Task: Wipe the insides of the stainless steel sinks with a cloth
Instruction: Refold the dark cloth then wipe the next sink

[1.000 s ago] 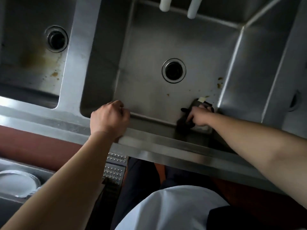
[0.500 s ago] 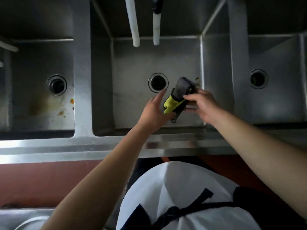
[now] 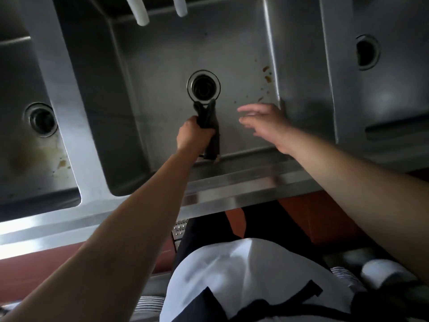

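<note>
I look down from my head at three metal sinks side by side. The middle sink (image 3: 162, 56) is right below me. It has a round drain (image 3: 203, 87) in the floor of it.

My left hand (image 3: 193, 135) is inside the middle sink. It is closed tight in a fist around a dark cloth (image 3: 209, 126). The cloth is bunched up. One end sticks up past my fist and reaches the near edge of the drain. The other end hangs down by my wrist, near the front wall of the sink.

My right hand (image 3: 267, 123) is in the same sink too, near the right wall. It is wide open with the fingers spread out, and it holds nothing. It is a bit blurry. It is close to the cloth but not touching it.

There are small brown spots (image 3: 267, 75) on the sink floor by the right wall, above my right hand.

Two white pipes (image 3: 141, 12) poke down at the top of the middle sink.

The left sink (image 3: 23, 147) has its own drain (image 3: 41, 119) and some brown stains (image 3: 61, 163) on its floor. The right sink (image 3: 394, 101) has a drain (image 3: 366, 53) too.

The shiny front edge (image 3: 232, 182) of the sinks runs across under my arms. Below it I can see my white top (image 3: 243, 270) and dark apron (image 3: 209, 305).
</note>
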